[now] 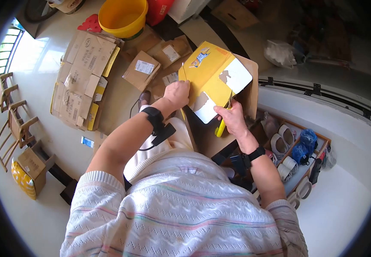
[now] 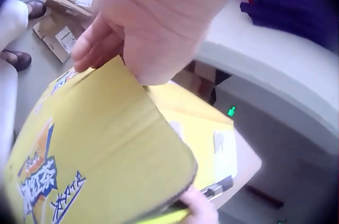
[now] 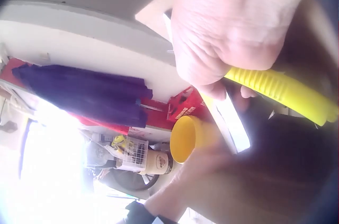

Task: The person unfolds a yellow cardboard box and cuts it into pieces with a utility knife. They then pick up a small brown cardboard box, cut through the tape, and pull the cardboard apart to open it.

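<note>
A yellow printed cardboard box [image 1: 209, 64], with white flaps whose surface is torn to brown in patches, lies in front of the person's body. My left hand [image 1: 177, 94] grips its near left edge; in the left wrist view the left hand [image 2: 159, 28] has thumb and fingers over the top of a yellow panel [image 2: 122, 144]. My right hand [image 1: 233, 118] holds a yellow-handled box cutter [image 1: 220, 128] at the white flap [image 1: 205, 112], with the metal part up against the cardboard. In the right wrist view the ribbed yellow handle [image 3: 280, 89] sticks out below the curled fingers.
Flattened cartons [image 1: 78, 81] lean in a stack on the left. Small brown parcels [image 1: 141, 70] lie on the floor beyond, near a yellow bucket [image 1: 123, 17]. A shoe rack [image 1: 326, 139] with shoes stands at the right; wooden chairs [image 1: 16, 122] are far left.
</note>
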### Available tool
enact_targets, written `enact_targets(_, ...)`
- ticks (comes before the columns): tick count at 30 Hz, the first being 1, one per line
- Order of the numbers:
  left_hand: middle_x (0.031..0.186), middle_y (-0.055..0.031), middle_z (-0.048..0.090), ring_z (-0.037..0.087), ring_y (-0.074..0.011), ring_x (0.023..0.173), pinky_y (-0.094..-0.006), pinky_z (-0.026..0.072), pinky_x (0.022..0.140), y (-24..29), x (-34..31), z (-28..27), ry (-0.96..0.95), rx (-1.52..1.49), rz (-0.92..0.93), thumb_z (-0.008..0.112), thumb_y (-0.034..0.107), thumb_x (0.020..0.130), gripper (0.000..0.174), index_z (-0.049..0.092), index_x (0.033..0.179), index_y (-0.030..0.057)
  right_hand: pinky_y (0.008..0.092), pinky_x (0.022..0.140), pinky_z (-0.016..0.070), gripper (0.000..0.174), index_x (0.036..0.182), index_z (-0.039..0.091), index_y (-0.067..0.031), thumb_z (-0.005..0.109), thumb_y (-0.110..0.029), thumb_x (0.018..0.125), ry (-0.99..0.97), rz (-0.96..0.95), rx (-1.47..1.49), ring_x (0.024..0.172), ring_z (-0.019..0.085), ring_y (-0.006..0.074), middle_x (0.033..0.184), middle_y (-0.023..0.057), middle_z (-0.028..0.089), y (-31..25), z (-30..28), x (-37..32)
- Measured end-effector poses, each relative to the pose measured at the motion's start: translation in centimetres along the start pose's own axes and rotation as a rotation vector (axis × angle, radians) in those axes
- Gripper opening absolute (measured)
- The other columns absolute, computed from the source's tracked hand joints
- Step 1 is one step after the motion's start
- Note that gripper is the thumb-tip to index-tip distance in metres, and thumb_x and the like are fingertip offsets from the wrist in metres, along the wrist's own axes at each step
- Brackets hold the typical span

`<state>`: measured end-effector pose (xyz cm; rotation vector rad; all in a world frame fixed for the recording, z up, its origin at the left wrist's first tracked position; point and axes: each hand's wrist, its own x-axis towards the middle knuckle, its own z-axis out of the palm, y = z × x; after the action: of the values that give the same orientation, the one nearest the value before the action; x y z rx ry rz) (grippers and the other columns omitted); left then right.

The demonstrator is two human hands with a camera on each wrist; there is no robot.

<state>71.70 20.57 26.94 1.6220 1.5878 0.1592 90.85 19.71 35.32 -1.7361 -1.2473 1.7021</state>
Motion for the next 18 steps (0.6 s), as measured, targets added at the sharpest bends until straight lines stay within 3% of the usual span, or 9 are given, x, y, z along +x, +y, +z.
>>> enact_targets(5, 0.091, -0.0174, 0.063, 0.060, -0.0336, 0.091, -0.0394, 0.0483, 0.078, 0.2, 1.2, 0.1, -0.038, 0.005, -0.095, 0.058, 0.006, 0.066, 0.031, 0.059, 0.097, 0.0024, 0.0218, 0.047, 0.0430, 0.015, 0.089, 0.057, -0.0005, 0.060, -0.007, 0.076, 0.010, -0.073, -0.050, 0.052, 0.053, 0.0076, 0.069, 0.0009, 0.058, -0.2, 0.8, -0.2)
enact_targets(7, 0.092, -0.0157, 0.064, 0.060, -0.0327, 0.091, -0.0385, 0.0486, 0.079, -0.7, 1.7, 0.2, 0.065, -0.029, -0.126, 0.058, 0.005, 0.066, 0.032, 0.063, 0.098, 0.0070, 0.0210, 0.047, 0.0431, 0.017, 0.090, 0.057, -0.0001, 0.062, -0.006, 0.075, 0.010, -0.061, -0.042, 0.052, 0.054, 0.0081, 0.071, 0.0022, 0.059, -0.3, 1.1, -0.1)
enact_targets(14, 0.095, -0.0144, 0.065, 0.061, -0.0310, 0.091, -0.0371, 0.0493, 0.080, -2.6, 3.1, -0.8, 0.087, -0.135, -0.216, 0.057, 0.006, 0.067, 0.031, 0.068, 0.096, 0.0136, 0.0204, 0.046, 0.0433, 0.019, 0.092, 0.056, 0.0009, 0.063, -0.006, 0.075, -0.011, -0.043, -0.045, 0.050, 0.055, 0.0087, 0.074, 0.0041, 0.060, -1.3, 1.5, -0.4)
enact_targets(16, 0.103, -0.0155, 0.063, 0.060, -0.0268, 0.099, -0.0356, 0.0492, 0.082, -1.6, 3.2, -2.7, -0.221, -0.192, -0.350, 0.059, 0.010, 0.071, 0.031, 0.066, 0.100, 0.0068, 0.0206, 0.046, 0.0436, 0.018, 0.091, 0.056, 0.0011, 0.062, -0.006, 0.076, -0.021, -0.055, -0.063, 0.051, 0.055, 0.0086, 0.073, 0.0040, 0.060, -1.7, 1.8, -0.4)
enact_targets(18, 0.103, -0.0155, 0.063, 0.060, -0.0269, 0.099, -0.0348, 0.0494, 0.082, -1.2, 4.2, -2.2, -0.232, -0.038, -0.313, 0.059, 0.011, 0.071, 0.030, 0.066, 0.099, 0.0052, 0.0208, 0.046, 0.0439, 0.017, 0.090, 0.057, 0.0013, 0.062, -0.006, 0.076, -0.028, -0.068, -0.080, 0.051, 0.055, 0.0085, 0.072, 0.0039, 0.060, -2.3, 2.4, -0.4)
